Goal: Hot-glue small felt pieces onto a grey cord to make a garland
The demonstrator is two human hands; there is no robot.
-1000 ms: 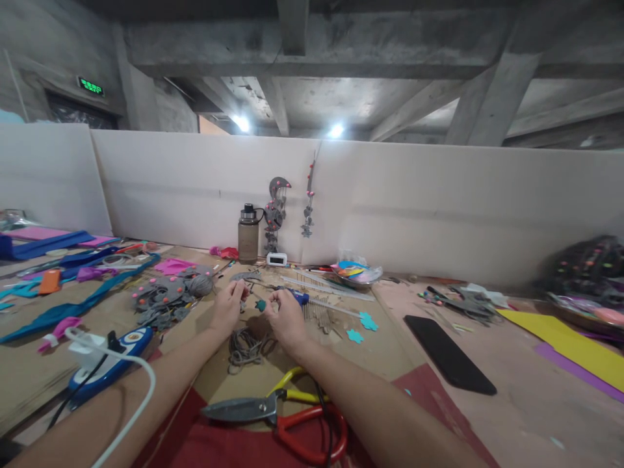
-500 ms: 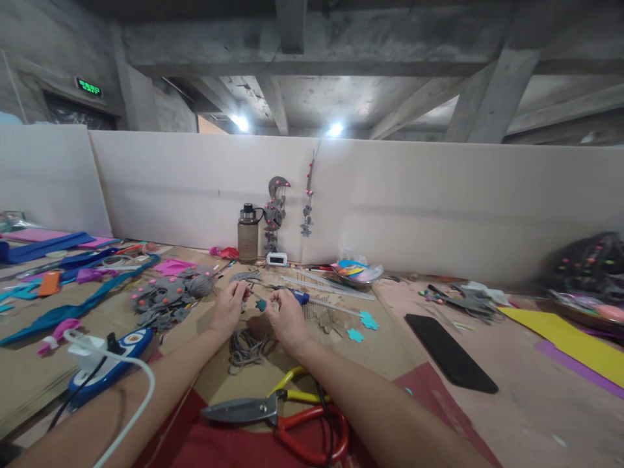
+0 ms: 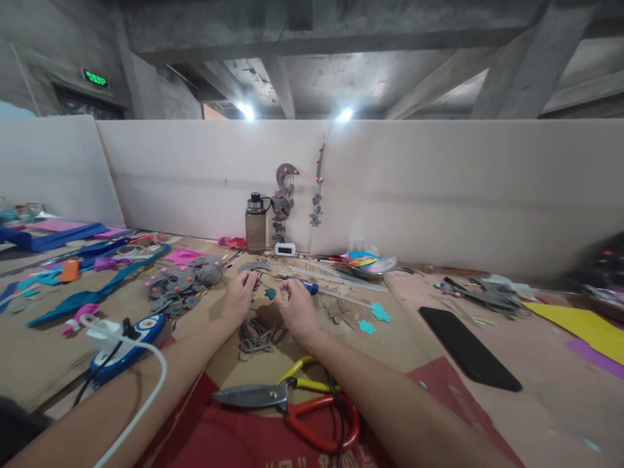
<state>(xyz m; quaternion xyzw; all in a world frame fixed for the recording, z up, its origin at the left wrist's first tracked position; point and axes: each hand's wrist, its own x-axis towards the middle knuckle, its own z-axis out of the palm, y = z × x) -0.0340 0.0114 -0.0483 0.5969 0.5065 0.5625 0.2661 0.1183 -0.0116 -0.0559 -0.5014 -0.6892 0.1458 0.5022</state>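
Observation:
Both of my hands meet over the middle of the cardboard-covered table (image 3: 370, 351). My left hand (image 3: 240, 298) is closed in a pinch, and what it grips is too small to name. My right hand (image 3: 296, 307) is closed with its fingertips pinched beside a small teal felt piece (image 3: 270, 293) that sits between the two hands. Whether either hand grips the teal piece I cannot tell. A bundle of grey cord (image 3: 257, 333) lies just below the hands. Large shears with red and yellow handles (image 3: 292, 398) lie nearer to me, between my forearms.
A blue glue gun (image 3: 127, 339) with a white cable lies left. Grey felt shapes (image 3: 176, 286), blue strips (image 3: 97, 292), a water bottle (image 3: 255, 223), a small clock (image 3: 285, 249), a metal bowl (image 3: 370, 263), teal flowers (image 3: 374, 318), a black phone (image 3: 468, 348) and yellow sheets (image 3: 582, 325) surround the hands. A white partition (image 3: 439, 195) backs the table.
The view has tilted down and shifted slightly, so everything sits a little right and lower in the picture. My hands stay pinched together at the same spot over the cord.

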